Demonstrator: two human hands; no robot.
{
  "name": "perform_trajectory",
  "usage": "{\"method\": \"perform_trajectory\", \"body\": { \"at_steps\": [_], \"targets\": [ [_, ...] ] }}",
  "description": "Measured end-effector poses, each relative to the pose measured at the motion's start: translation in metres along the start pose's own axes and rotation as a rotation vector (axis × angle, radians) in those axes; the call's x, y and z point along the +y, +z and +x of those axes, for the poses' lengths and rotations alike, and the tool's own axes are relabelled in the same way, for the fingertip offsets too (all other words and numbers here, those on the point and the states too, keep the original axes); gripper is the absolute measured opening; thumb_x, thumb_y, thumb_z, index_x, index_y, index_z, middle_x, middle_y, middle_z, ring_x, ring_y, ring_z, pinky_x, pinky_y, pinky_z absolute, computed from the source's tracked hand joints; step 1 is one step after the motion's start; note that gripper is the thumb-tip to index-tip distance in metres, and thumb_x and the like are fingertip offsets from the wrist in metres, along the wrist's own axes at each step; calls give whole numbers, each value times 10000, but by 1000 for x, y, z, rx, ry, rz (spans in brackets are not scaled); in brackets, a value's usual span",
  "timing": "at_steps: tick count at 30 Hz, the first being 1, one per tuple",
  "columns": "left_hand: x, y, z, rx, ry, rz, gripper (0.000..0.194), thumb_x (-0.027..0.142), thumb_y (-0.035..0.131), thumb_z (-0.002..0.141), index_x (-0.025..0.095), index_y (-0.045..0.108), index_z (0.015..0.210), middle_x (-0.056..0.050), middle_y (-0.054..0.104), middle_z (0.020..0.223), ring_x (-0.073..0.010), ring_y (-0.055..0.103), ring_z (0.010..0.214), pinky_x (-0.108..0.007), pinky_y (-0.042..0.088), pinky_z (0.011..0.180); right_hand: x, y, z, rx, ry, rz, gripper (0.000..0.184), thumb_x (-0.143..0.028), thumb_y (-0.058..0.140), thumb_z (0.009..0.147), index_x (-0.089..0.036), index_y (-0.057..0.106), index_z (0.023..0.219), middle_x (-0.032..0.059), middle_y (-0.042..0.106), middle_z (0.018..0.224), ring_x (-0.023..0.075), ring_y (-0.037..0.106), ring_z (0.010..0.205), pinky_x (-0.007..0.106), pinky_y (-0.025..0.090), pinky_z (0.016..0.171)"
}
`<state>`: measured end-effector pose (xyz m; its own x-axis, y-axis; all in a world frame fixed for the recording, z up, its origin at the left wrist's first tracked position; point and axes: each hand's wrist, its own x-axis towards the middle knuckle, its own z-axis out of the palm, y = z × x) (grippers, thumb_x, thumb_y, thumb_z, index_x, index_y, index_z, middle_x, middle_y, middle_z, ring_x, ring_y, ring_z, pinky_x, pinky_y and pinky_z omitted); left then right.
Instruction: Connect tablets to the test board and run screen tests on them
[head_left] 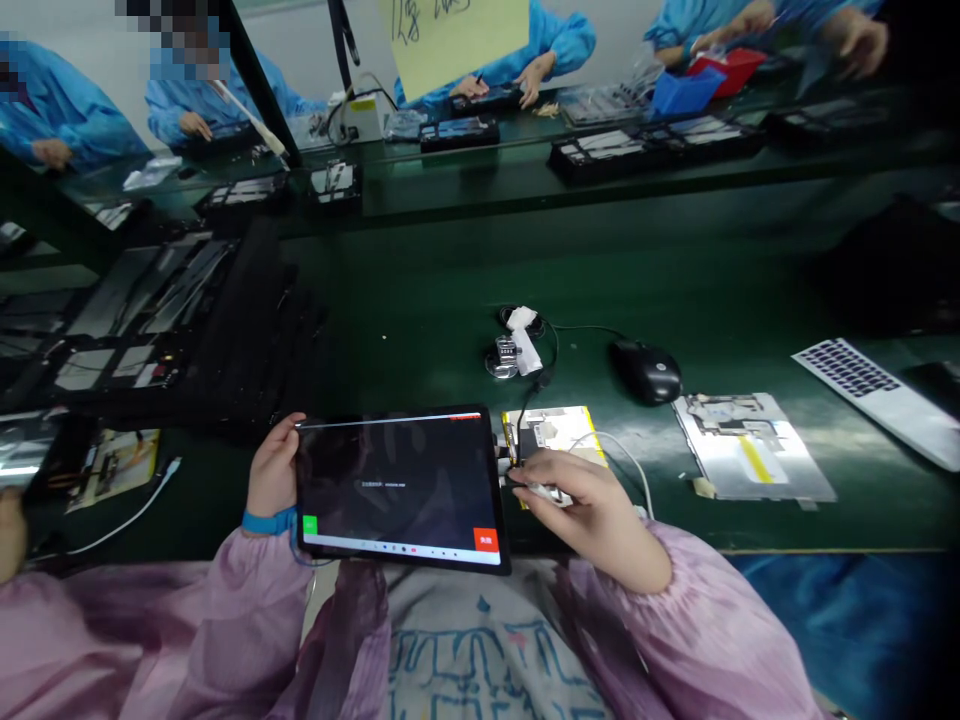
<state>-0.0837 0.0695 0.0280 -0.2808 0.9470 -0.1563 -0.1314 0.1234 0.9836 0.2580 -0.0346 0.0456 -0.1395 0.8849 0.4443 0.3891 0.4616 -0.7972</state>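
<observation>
My left hand (273,472), with a blue band at the wrist, is closed around the left edge of a tablet (394,500). The tablet is tilted up towards me, its dark screen lit with a green square at lower left and a red one at lower right. Beside the tablet's right edge, my right hand (581,500) pinches a white cable plug (534,491), partly hidden by the fingers. A white cable (637,465) loops behind that hand. A black cable (520,425) runs down to the tablet's right side. Under them lies an opened device with yellow edges (562,425).
A black mouse (646,372), a silver panel with parts (754,450) and a white keyboard (877,400) lie to the right. Black trays (157,310) are stacked at left. Another person's hand (10,530) shows at far left. Co-workers in blue sit across the bench.
</observation>
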Motion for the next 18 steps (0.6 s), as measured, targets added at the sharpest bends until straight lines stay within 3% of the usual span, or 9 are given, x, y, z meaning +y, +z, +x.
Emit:
{"method": "perform_trajectory", "body": {
  "at_steps": [10, 18],
  "targets": [
    [-3, -5, 1, -20, -1, 35, 487, 412, 798, 569, 160, 646, 956, 1, 649, 634, -147, 621, 612, -226, 465, 580, 2, -1, -3, -20, -17, -7, 68, -164, 563, 875, -226, 590, 882, 56, 673, 828, 166, 654, 759, 286, 543, 653],
    [1, -4, 4, 4, -69, 37, 469, 372, 819, 540, 169, 670, 936, 9, 655, 633, -132, 605, 568, -197, 464, 516, 3, 4, -2, -67, -112, -202, 154, -106, 462, 907, -208, 574, 930, 71, 630, 836, 155, 637, 767, 264, 537, 656]
  ]
}}
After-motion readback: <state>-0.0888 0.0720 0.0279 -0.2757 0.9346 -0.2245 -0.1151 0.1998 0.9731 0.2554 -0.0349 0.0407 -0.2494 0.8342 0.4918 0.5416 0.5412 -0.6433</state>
